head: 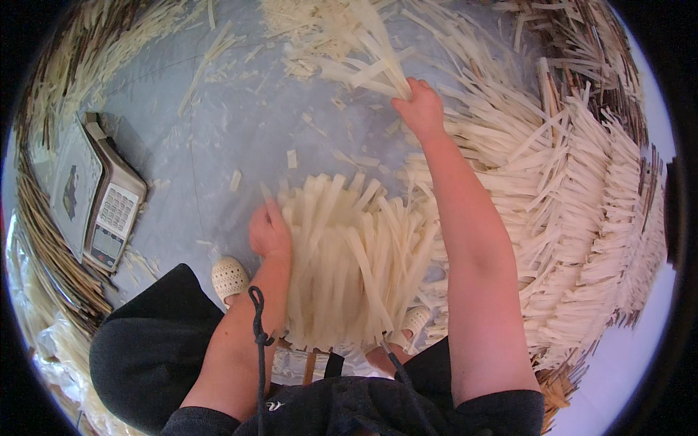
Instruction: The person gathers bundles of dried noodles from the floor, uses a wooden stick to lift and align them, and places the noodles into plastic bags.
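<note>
My right hand [422, 106], arm stretched forward, grips the narrow end of a fanned bunch of pale flat strips [381, 49], probably shaved plant material. The far ends of the bunch lie over a heap of similar strips. Nearer me, my left hand [270, 229] is curled into a fist. A thin, blurred tip [265, 191] sticks up from it; its kind cannot be made out. Beside that fist, a thick stack of pale strips [332, 272] lies in front of my body, between my feet. Its support is mostly hidden.
A digital scale [112, 212] with a keypad stands on the grey floor [163, 147] at left. Long brown stalks [60, 256] lie behind it. Layered rows of strips [572, 234] fill the right side. Loose scraps [292, 158] dot the floor. A cream perforated clog [229, 278] shows below.
</note>
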The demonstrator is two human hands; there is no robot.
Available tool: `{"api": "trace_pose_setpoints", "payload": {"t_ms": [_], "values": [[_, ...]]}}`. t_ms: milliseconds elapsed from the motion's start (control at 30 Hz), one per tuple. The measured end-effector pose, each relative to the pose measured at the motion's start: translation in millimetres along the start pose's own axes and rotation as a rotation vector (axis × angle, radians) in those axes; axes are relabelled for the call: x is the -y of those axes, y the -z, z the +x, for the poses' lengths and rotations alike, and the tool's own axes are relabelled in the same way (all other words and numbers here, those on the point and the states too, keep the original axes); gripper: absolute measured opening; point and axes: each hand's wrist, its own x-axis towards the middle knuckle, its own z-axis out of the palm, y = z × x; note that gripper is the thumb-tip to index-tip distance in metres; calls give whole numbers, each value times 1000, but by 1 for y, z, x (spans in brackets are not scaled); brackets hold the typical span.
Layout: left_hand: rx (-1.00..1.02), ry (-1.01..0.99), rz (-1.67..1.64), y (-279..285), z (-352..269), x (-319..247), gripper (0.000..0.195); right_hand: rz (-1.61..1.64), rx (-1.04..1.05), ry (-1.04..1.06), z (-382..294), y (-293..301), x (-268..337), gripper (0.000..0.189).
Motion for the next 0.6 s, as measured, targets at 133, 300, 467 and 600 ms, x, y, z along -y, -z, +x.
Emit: {"api": "trace_pose_setpoints", "payload": {"t_ms": [133, 300, 467, 600], "values": [[88, 63, -49, 9, 0, -2, 43, 215, -142, 151, -50, 49, 22, 36], [235, 25, -123, 27, -4, -6, 50, 100, -193, 344, -134, 140, 50, 35], [457, 0, -302, 17, 34, 32, 60, -179, 83, 541, -217, 225, 65, 32], [517, 7, -419, 24, 43, 35, 73, -276, 344, 684, -277, 248, 77, 24]]}}
